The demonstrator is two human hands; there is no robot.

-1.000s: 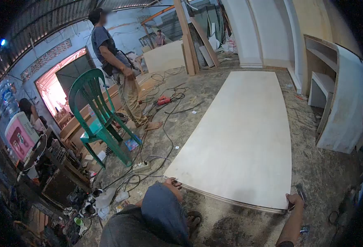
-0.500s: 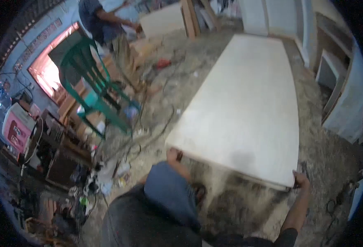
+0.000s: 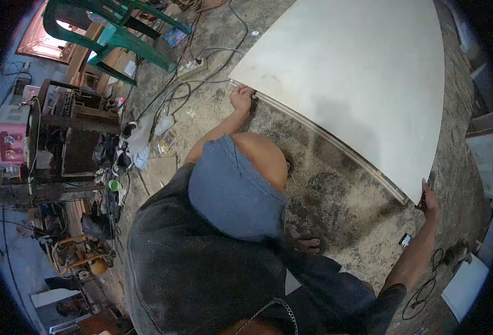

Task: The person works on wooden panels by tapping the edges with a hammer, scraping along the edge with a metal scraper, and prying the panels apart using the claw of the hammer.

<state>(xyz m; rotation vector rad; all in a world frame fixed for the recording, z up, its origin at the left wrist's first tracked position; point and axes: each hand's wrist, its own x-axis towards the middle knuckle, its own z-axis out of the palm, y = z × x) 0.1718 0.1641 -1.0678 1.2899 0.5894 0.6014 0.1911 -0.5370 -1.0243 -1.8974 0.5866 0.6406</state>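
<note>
A large pale wooden panel (image 3: 363, 72) lies in front of me, its layered near edge towards my body. My left hand (image 3: 242, 99) is closed around that edge close to the left corner, the fingers partly hidden under the board. At the right corner my right hand (image 3: 429, 200) grips the panel, thumb up along the side and the other fingers largely out of sight beneath. A shadow falls across the panel's top face. My bent knee, in blue-grey shorts (image 3: 232, 190), is between my arms.
A green plastic chair (image 3: 140, 47) stands on the floor at the upper left. Cables (image 3: 187, 92) and a power strip (image 3: 193, 68) lie left of the panel. A pink-and-white dispenser (image 3: 12, 137) is far left. Another cord (image 3: 425, 290) lies at the lower right, near a white board (image 3: 464, 287).
My view has tipped downward, so the co-worker and the panel's far end are out of frame. Both hands remain at the same two corners of the panel.
</note>
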